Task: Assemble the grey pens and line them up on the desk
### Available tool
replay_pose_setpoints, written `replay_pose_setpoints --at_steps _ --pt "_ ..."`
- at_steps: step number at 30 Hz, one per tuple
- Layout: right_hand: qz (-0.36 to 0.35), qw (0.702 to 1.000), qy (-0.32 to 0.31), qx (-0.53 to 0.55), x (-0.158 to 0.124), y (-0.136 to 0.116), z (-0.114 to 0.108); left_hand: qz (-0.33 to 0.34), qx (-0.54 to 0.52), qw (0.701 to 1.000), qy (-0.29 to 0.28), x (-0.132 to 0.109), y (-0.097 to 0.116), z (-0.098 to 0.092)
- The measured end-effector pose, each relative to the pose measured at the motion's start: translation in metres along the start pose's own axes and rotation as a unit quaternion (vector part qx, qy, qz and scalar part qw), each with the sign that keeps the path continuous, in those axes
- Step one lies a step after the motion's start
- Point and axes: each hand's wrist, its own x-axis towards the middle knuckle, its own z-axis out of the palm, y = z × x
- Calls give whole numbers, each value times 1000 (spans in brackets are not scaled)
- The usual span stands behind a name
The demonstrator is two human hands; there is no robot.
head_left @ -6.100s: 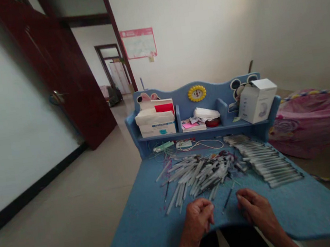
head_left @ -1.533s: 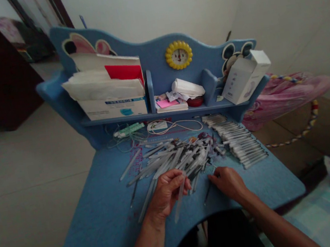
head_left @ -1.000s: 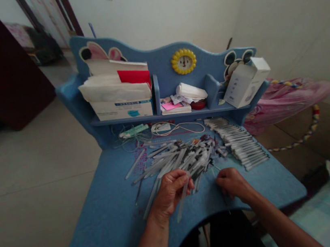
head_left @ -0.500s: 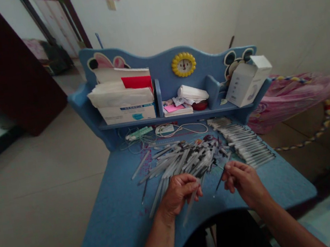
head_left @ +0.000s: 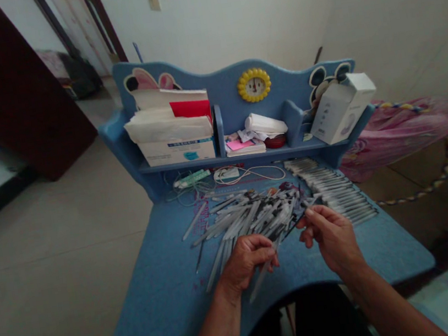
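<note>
My left hand (head_left: 246, 261) is closed round a clear pen barrel (head_left: 264, 273) that slants down toward me over the blue desk (head_left: 171, 298). My right hand (head_left: 330, 233) pinches a thin dark pen refill (head_left: 294, 224) whose tip points at the open end of that barrel. Both hands hover just in front of a loose heap of pen barrels and refills (head_left: 251, 217). To the right of the heap lies a neat row of assembled pens (head_left: 336, 194).
The desk's blue shelf (head_left: 243, 157) holds a box of masks and papers (head_left: 175, 133), pink notes, a red dish and a tilted white carton (head_left: 341, 110). Cables and a green strip (head_left: 192, 179) lie under the shelf. A pink net cover (head_left: 406, 128) sits at right; a dark door (head_left: 9, 92) at left.
My right hand picked a thin refill off the desk and lifted it toward the barrel in my left hand. My view shifted slightly; the left hand stayed put.
</note>
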Motion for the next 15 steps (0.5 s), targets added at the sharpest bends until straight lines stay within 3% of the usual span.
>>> replay_pose_setpoints --at_steps 15 --pt "-16 999 -9 -31 -1 1 6 1 0 1000 -7 -1 0 0"
